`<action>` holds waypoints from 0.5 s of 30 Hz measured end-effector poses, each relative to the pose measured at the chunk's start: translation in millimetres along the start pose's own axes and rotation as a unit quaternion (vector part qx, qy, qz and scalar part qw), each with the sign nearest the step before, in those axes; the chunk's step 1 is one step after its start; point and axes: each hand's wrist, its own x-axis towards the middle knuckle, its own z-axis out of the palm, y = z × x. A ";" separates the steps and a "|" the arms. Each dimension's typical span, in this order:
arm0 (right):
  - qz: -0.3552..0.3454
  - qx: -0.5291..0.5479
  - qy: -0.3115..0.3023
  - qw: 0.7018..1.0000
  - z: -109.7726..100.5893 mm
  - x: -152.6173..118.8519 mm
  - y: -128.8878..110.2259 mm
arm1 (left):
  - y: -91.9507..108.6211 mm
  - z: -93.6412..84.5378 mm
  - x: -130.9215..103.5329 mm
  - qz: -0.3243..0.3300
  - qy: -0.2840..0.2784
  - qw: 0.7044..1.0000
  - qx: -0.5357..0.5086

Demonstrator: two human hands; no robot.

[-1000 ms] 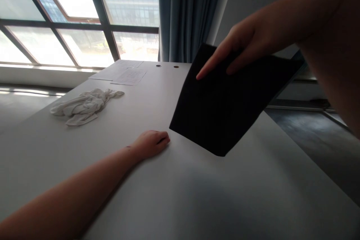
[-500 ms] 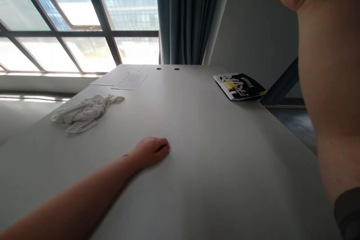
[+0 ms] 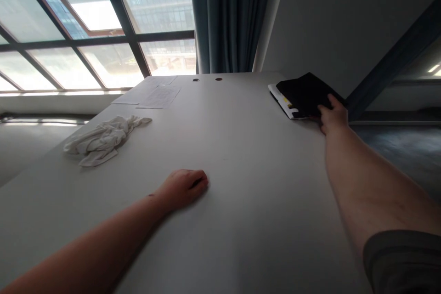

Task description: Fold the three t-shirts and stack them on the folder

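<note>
Reaching across a white table, the right hand holds a black flat piece by its near right corner, the fingers closed narrowly at the edge. The piece lies over a printed packet at the table's far right border and hides most of it; a white margin with yellow and black marks shows along the packet's left side. Whether the two touch over their whole surface cannot be told.

The left hand rests on the table near its middle, well apart from both items — its fingers curl into a loose fist, with a dark gap beside the thumb.

To the left lies a crumpled white cloth. Beyond it, overlapping paper sheets lie flat at the far left corner, their markings too faint to read. Two round fittings are set side by side near the far edge. Behind the table stand a window and, just beside it, a blue-grey curtain. A dark sleeve covers part of the right arm.
</note>
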 end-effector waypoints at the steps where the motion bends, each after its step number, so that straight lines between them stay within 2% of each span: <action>1: 0.009 0.021 -0.011 1.000 -1.4 2.5 -1.7 | 0.2 0.3 0.5 -0.002 0.000 1.000 0.001; 5: 0.044 0.062 -0.007 0.997 1.3 2.1 -14.5 | -0.1 1.0 1.6 -0.004 -0.002 1.000 0.007; 8: 0.065 0.040 0.007 0.997 11.3 -7.8 -23.0 | -0.3 0.6 0.7 0.003 0.003 1.000 0.005; 10: 0.071 0.014 -0.016 0.997 19.0 -16.0 -27.8 | 0.2 -0.2 -0.2 0.007 0.004 1.000 0.003; 12: 0.069 -0.001 -0.037 0.997 25.0 -23.0 -30.8 | 0.7 -1.0 -1.1 0.010 0.003 1.000 0.000; 15: 0.042 -0.015 -0.014 0.999 27.7 -27.6 -29.1 | 0.5 -1.6 -2.2 0.014 0.002 1.000 -0.006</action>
